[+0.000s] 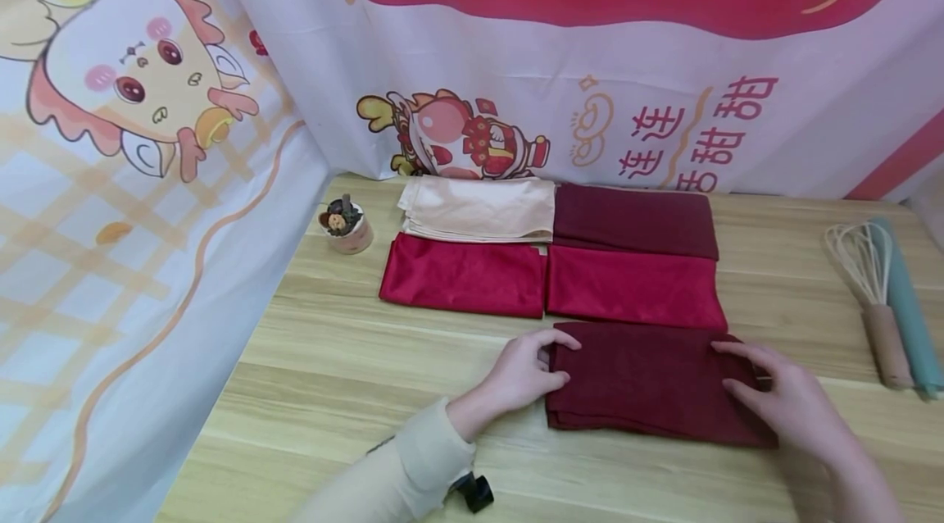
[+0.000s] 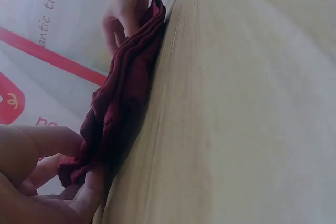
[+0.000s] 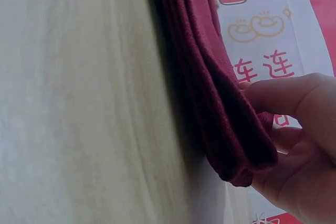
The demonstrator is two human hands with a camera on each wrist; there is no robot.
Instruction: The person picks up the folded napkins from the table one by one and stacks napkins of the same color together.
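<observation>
A folded dark maroon cloth [image 1: 649, 384] lies near the front of the table, several layers showing along its edge in both wrist views. My left hand [image 1: 525, 369] grips its left end, index finger and thumb bent over the edge. In the left wrist view the fingers of this hand [image 2: 47, 177] pinch the bunched corner of the cloth [image 2: 123, 85]. At the other end, my right hand [image 1: 792, 400] holds the right edge between thumb and fingers. The right wrist view shows that hand [image 3: 296, 140] at the folded end of the cloth [image 3: 210, 72], some fingers hidden behind it.
Behind the maroon cloth lie two folded bright red cloths [image 1: 465, 275] [image 1: 634, 285], a cream one [image 1: 479, 210] and another maroon one [image 1: 634, 220]. A decorated cup [image 1: 349, 228] stands at left. A whisk [image 1: 881, 318] and a teal roller [image 1: 910, 318] lie at right. Printed curtain [image 1: 472, 39] borders the table.
</observation>
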